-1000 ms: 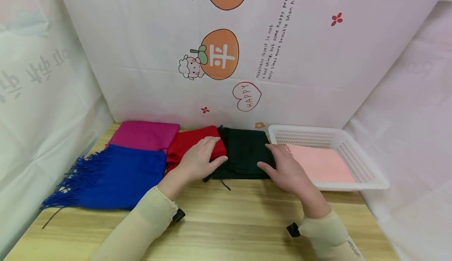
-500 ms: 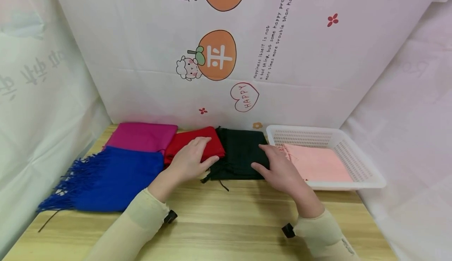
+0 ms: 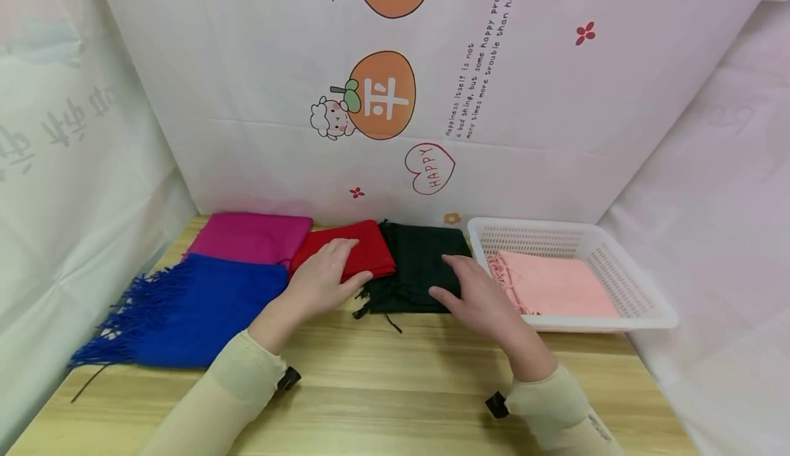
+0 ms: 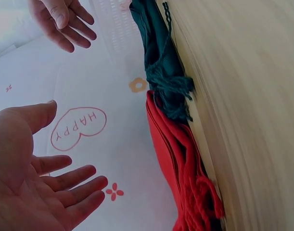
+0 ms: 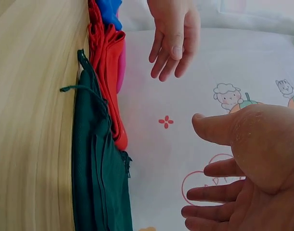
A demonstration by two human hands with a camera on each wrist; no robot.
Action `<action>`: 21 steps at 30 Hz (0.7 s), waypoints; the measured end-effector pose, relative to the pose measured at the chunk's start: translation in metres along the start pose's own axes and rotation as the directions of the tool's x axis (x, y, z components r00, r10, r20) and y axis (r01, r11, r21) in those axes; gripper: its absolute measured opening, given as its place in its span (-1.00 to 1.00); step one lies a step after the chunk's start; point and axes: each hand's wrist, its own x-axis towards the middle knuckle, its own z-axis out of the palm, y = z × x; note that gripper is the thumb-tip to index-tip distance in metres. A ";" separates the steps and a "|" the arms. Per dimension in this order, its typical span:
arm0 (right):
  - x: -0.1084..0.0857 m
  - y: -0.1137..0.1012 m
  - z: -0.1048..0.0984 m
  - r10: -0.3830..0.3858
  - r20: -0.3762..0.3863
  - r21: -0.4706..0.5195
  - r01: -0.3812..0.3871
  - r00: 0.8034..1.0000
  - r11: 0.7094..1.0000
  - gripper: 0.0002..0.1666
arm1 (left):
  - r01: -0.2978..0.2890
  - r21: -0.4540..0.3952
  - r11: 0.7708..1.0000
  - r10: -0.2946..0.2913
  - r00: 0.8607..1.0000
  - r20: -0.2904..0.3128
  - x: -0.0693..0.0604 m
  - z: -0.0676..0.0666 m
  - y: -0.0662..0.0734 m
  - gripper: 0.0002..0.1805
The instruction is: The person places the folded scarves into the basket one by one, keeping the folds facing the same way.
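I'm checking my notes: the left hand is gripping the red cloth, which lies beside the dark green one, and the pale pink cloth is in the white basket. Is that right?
Not quite: the left hand isn't gripping the red cloth. The left wrist view shows it empty and clear of the cloth. The rest is right.

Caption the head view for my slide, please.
Left hand hovering over red cloth, right hand over dark green cloth; pink cloth in white basket.

Both arms extend forward, the left fingers and right fingers relaxed, slightly spread.
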 end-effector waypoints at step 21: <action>0.006 -0.026 0.025 -0.027 0.034 0.002 0.027 0.999 1.000 -0.10 | 0.054 0.018 0.998 -0.054 0.998 -0.018 -0.016 -0.016 -0.026 -0.13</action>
